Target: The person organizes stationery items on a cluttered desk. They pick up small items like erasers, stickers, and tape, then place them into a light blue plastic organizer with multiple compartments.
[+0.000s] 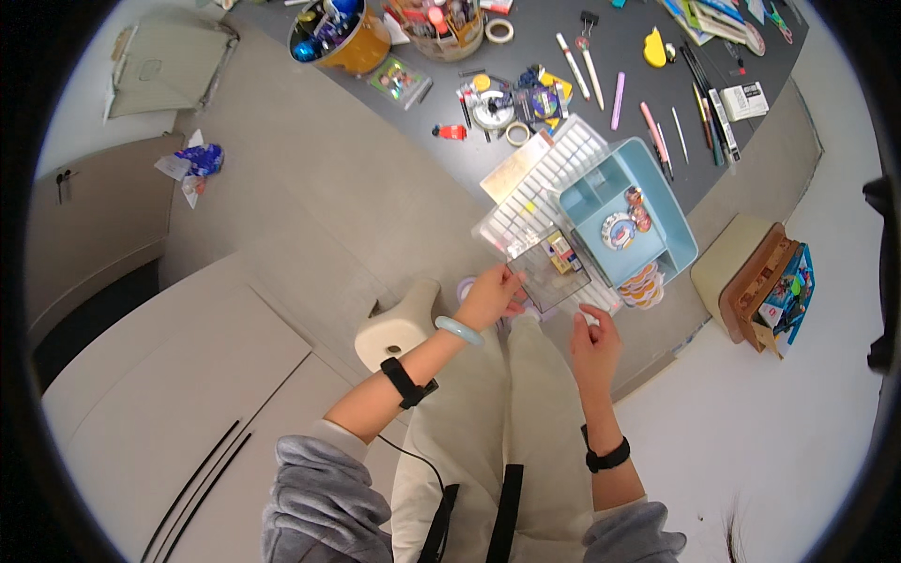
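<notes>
My left hand grips the left corner of a clear plastic box, which has small packaged items at its far side. With fingers curled, my right hand pinches a small white thing near the box's right corner. The box lies over the near part of a white keyboard-like tray of many small pieces. Against it stands a light blue divided organizer with round badges inside. Orange and white scalloped pieces lie at its near corner.
On the dark desk are a yellow bucket, a basket of bottles, tape rolls, pens and a white box. A white stool stands left of my legs; a brown bin stands at the right.
</notes>
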The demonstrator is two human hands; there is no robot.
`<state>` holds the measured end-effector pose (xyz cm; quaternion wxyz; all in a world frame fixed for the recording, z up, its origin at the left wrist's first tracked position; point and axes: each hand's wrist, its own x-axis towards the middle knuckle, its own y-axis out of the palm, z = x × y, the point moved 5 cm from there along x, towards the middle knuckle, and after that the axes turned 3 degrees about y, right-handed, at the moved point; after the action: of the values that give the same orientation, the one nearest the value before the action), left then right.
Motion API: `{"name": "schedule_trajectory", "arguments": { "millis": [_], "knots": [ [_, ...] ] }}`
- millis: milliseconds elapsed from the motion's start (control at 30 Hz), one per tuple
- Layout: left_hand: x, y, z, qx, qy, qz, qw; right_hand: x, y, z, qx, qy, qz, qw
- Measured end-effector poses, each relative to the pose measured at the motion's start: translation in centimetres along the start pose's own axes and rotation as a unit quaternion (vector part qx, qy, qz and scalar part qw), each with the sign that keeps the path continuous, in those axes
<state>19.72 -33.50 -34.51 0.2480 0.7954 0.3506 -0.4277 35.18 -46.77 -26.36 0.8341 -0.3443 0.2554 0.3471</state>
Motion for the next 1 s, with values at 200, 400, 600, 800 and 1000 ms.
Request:
{"name": "schedule_trajectory", "arguments": {
  "millis": [200,400,600,800,1000],
  "knots": [
    [1.0,0.6,-1.0,0.032,-0.025,-0.009,0.999,-0.5,-5.5,-0.6,0.025,0.004,0.026,0.999],
    [0.8,-0.4,-1.6,0.072,-0.06,0.01,0.996,-0.3,-10.4,-1.9,0.037,0.011,0.034,0.999],
    [-0.3,-5.6,-5.5,0.114,-0.032,-0.015,0.993,0.1,-12.7,-2.9,0.016,0.029,0.048,0.998],
    [0.6,-10.5,-10.5,0.361,0.088,-0.055,0.927,0.9,-13.7,-2.9,-0.096,-0.004,0.034,0.995],
    [4.8,-12.7,-13.3,0.456,0.143,-0.055,0.876,1.6,-13.3,-3.4,-0.123,0.011,-0.001,0.992]
  ]
}}
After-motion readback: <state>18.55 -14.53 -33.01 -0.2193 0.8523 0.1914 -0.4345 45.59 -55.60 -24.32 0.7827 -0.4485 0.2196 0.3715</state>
